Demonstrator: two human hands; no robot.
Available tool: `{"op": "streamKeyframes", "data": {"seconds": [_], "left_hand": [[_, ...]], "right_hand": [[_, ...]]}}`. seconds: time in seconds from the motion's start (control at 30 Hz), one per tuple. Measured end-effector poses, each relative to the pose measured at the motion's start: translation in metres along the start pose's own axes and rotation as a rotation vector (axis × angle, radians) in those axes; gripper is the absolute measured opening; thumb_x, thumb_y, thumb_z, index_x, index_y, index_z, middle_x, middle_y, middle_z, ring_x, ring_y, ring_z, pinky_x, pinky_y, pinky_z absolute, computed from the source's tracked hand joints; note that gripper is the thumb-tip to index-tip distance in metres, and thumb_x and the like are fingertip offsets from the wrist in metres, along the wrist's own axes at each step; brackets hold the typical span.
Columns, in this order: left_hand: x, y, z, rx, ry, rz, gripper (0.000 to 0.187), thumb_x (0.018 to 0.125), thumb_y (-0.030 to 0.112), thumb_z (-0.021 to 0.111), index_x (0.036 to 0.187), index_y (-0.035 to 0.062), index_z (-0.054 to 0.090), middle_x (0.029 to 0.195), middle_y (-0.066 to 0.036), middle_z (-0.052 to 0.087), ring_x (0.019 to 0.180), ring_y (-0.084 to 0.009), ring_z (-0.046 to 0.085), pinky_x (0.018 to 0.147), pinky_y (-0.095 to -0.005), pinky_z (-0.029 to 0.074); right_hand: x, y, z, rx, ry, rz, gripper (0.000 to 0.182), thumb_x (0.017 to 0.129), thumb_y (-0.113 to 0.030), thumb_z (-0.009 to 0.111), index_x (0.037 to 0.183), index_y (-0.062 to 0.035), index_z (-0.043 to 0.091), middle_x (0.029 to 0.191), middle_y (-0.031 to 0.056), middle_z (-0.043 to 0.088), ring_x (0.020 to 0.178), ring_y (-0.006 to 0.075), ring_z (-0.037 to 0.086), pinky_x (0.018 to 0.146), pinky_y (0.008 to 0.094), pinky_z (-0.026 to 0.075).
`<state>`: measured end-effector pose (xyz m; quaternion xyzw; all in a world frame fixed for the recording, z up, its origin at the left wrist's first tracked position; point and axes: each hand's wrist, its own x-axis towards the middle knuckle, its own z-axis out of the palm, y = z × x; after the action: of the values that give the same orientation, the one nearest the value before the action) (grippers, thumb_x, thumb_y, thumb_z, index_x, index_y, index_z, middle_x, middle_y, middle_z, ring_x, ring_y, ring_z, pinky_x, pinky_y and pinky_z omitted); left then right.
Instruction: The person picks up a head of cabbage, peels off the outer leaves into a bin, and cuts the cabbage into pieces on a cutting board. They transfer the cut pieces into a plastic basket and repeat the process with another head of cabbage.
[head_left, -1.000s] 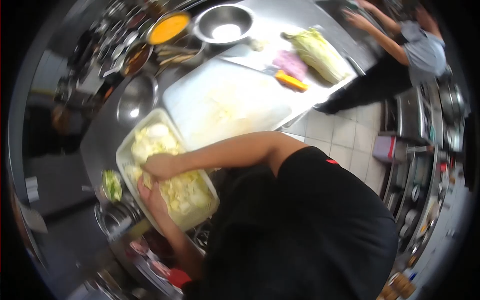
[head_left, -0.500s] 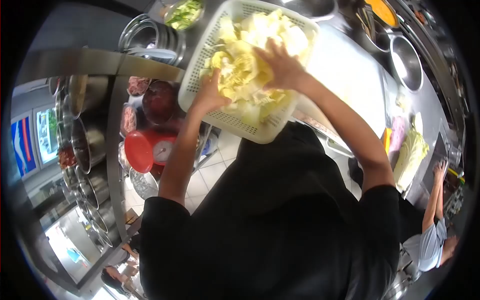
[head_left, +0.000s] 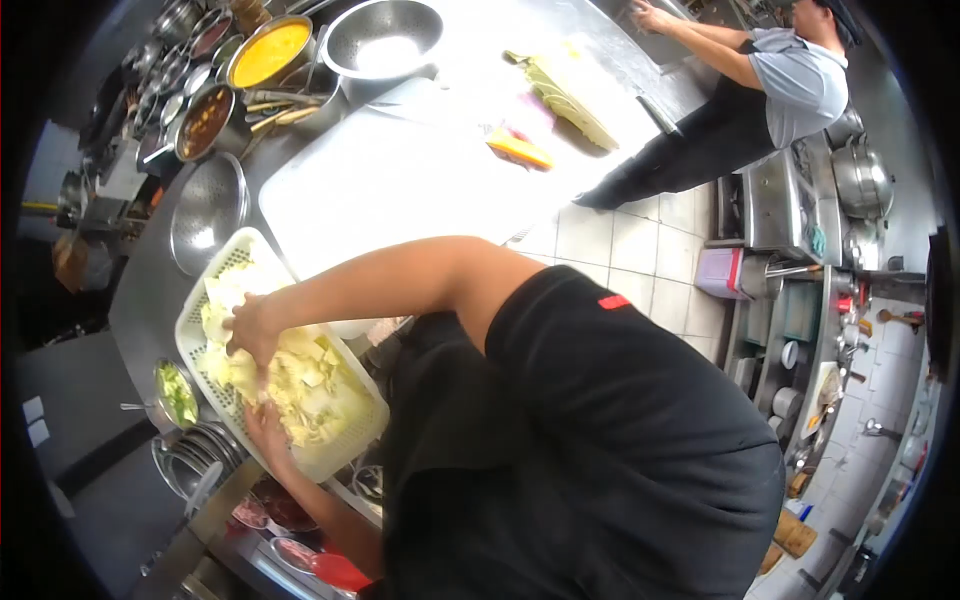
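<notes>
A pale plastic basket [head_left: 365,420] with perforated sides is filled with cut yellow-white leafy vegetable [head_left: 310,375]. My right hand [head_left: 257,332] lies on the leaves in the upper half of the basket, fingers apart, their tips partly hidden among the pieces. Below it, my left hand [head_left: 267,430] touches the leaves near the basket's lower left side, with its fingers spread. A large white cutting board [head_left: 370,180] lies beside the basket.
Beyond the board stand a steel bowl [head_left: 383,45], a pot of orange liquid [head_left: 270,55] and a perforated bowl [head_left: 208,215]. A cabbage [head_left: 565,100] and an orange item [head_left: 520,149] lie farther right. Another person [head_left: 800,85] stands at the upper right.
The view has swung to the right, so the basket and both hands now appear lower left. My hands have come closer together over the leaves.
</notes>
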<state>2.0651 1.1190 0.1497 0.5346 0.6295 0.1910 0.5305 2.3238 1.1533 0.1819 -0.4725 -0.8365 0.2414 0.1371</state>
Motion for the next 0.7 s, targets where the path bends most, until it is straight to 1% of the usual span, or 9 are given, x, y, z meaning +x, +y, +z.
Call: {"op": "streamKeyframes", "data": {"seconds": [0.03,0.2,0.27,0.43,0.5,0.53,0.57,0.63,0.7], "left_hand": [[-0.003,0.013,0.009,0.008,0.019,-0.036,0.077,0.088,0.027,0.064,0.147,0.0118,0.016,0.133,-0.014,0.042,0.110,-0.0248,0.049,0.080,-0.0354,0.047],[0.069,-0.050,0.018,0.331,0.044,0.164,0.086,0.090,0.033,0.061,0.149,0.0155,0.001,0.147,-0.018,0.022,0.125,-0.0347,0.039,0.094,-0.0428,0.043],[0.066,-0.051,0.028,-0.217,-0.002,0.248,0.083,0.091,0.034,0.058,0.148,0.0128,0.002,0.142,-0.018,0.032,0.121,-0.0336,0.043,0.097,-0.0437,0.041],[0.028,-0.031,0.028,-0.472,-0.045,0.252,0.047,0.087,0.027,0.062,0.125,0.0030,0.046,0.116,-0.014,0.057,0.104,-0.0251,0.055,0.091,-0.0398,0.045],[-0.009,-0.019,0.013,0.593,0.225,0.795,0.027,0.082,0.019,0.063,0.101,0.0001,0.062,0.099,-0.014,0.064,0.093,-0.0250,0.060,0.085,-0.0381,0.047],[0.018,-0.067,-0.007,0.407,0.217,0.746,0.019,0.078,0.015,0.062,0.089,-0.0009,0.066,0.084,-0.014,0.067,0.083,-0.0251,0.063,0.079,-0.0366,0.049],[-0.001,-0.053,-0.021,0.621,0.189,0.555,0.027,0.079,0.011,0.060,0.105,0.0010,0.063,0.100,-0.014,0.065,0.095,-0.0232,0.061,0.085,-0.0357,0.047],[0.013,-0.067,-0.021,-0.730,0.122,0.169,0.044,0.088,0.012,0.055,0.130,0.0055,0.046,0.125,-0.008,0.052,0.116,-0.0212,0.049,0.097,-0.0352,0.042],[-0.003,-0.047,-0.027,-0.456,0.203,0.308,0.038,0.090,0.012,0.055,0.127,0.0049,0.049,0.117,-0.006,0.056,0.104,-0.0171,0.056,0.088,-0.0305,0.047]], "right_hand": [[0.004,0.006,0.003,-0.006,0.020,0.002,0.064,0.076,-0.055,0.063,0.129,-0.0202,0.053,0.134,0.0171,0.039,0.119,0.0348,0.045,0.096,0.0556,0.038],[0.011,0.007,0.060,-0.047,0.315,0.124,0.067,0.074,-0.055,0.063,0.126,-0.0133,0.054,0.134,0.0232,0.037,0.117,0.0388,0.044,0.093,0.0529,0.039],[0.022,0.001,0.082,0.128,0.370,0.107,0.064,0.072,-0.049,0.066,0.123,-0.0119,0.055,0.129,0.0252,0.038,0.112,0.0410,0.046,0.091,0.0481,0.042],[0.015,-0.017,0.088,0.469,0.412,0.114,0.068,0.069,-0.044,0.070,0.124,-0.0066,0.054,0.122,0.0274,0.041,0.108,0.0426,0.050,0.093,0.0458,0.042],[0.021,-0.038,0.112,0.543,0.505,0.025,0.065,0.071,-0.041,0.069,0.123,-0.0057,0.054,0.120,0.0293,0.045,0.110,0.0431,0.049,0.096,0.0444,0.040],[0.026,-0.049,0.115,0.529,0.566,-0.059,0.064,0.072,-0.039,0.069,0.124,-0.0057,0.053,0.119,0.0300,0.047,0.112,0.0431,0.049,0.097,0.0436,0.040],[0.013,-0.063,0.091,0.643,0.490,-0.113,0.062,0.072,-0.034,0.069,0.124,-0.0058,0.053,0.121,0.0296,0.049,0.113,0.0411,0.050,0.098,0.0418,0.040],[0.002,-0.082,0.076,0.637,0.381,-0.095,0.067,0.070,-0.025,0.071,0.125,0.0026,0.045,0.120,0.0262,0.051,0.110,0.0381,0.052,0.097,0.0412,0.041],[-0.015,-0.088,0.049,0.693,0.124,-0.148,0.070,0.076,-0.030,0.071,0.128,0.0050,0.041,0.120,0.0259,0.051,0.110,0.0381,0.052,0.098,0.0409,0.040]]}}
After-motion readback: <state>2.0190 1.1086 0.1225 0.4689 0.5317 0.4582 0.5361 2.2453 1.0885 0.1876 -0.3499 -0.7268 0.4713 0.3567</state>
